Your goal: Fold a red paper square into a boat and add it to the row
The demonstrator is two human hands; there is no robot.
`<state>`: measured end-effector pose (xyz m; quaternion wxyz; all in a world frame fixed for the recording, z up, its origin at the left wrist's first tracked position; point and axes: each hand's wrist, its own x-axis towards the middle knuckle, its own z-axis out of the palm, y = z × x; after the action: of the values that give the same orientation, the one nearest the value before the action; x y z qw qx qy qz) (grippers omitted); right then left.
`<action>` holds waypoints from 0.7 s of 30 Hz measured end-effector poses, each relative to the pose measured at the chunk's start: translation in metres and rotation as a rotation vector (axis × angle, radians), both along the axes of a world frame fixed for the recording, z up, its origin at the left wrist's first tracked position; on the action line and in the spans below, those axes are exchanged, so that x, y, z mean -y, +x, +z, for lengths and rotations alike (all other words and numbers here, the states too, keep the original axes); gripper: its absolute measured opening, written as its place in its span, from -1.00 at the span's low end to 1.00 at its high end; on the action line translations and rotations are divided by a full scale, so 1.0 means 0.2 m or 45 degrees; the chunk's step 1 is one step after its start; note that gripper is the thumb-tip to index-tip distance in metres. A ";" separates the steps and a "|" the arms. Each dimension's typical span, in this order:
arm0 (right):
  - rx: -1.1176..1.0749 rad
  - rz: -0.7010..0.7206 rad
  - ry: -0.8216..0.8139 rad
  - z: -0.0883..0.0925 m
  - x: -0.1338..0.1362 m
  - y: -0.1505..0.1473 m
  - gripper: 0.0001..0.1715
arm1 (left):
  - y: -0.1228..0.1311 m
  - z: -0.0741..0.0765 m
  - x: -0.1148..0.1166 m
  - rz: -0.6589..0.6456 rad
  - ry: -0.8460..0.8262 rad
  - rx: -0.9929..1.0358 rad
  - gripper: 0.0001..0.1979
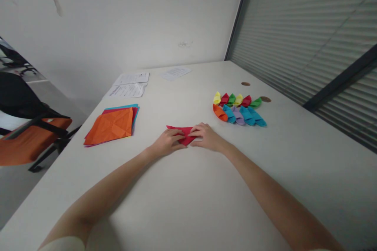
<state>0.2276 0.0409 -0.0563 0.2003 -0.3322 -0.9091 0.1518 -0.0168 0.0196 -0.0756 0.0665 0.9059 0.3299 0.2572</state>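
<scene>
A red sheet of folding paper point(185, 137), folded to a downward-pointing shape, lies flat on the white table in front of me. My left hand point(168, 142) holds its left part, fingertips bent down onto the paper. From the other side, my right hand point(205, 136) grips the right part, thumb below and fingers on top. The fingers of both hands cover some of the folds. Right of my hands sit two rows of folded paper pieces point(238, 115) in yellow, red, green, orange, blue and purple.
A stack of coloured paper sheets point(113, 126), orange on top, lies at the left. Printed papers point(129, 89) and another printed sheet point(176, 73) are farther back. Two round holes point(265, 99) pierce the table near the window blinds point(306, 27). An orange chair point(32, 139) stands left.
</scene>
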 end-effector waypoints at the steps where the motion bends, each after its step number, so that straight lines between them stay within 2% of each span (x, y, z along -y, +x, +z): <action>1: 0.011 0.014 0.011 0.00 0.01 -0.02 -0.65 | 0.01 0.00 0.00 0.011 0.021 0.015 -0.64; 6: 0.016 0.024 0.097 -0.05 0.01 -0.05 -0.81 | 0.03 0.01 0.03 0.043 0.005 0.038 -0.68; 10: -0.052 0.009 0.065 -0.10 -0.04 -0.01 -0.78 | 0.04 0.00 0.04 0.151 -0.006 -0.006 -0.64; 14: -0.187 -0.024 0.011 -0.13 -0.06 0.03 -0.79 | 0.05 0.00 0.04 0.240 0.024 -0.044 -0.69; 19: -0.268 -0.019 -0.051 -0.12 -0.04 0.01 -0.78 | 0.06 0.01 0.05 0.223 0.167 -0.032 -0.80; 21: -0.273 -0.019 -0.071 -0.12 -0.03 0.00 -0.78 | 0.07 0.00 0.06 0.182 0.162 -0.022 -0.82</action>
<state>0.2270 0.0477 -0.0804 0.2884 -0.3261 -0.8754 0.2102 -0.0023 0.0079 -0.0747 -0.0123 0.8846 0.3772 0.2739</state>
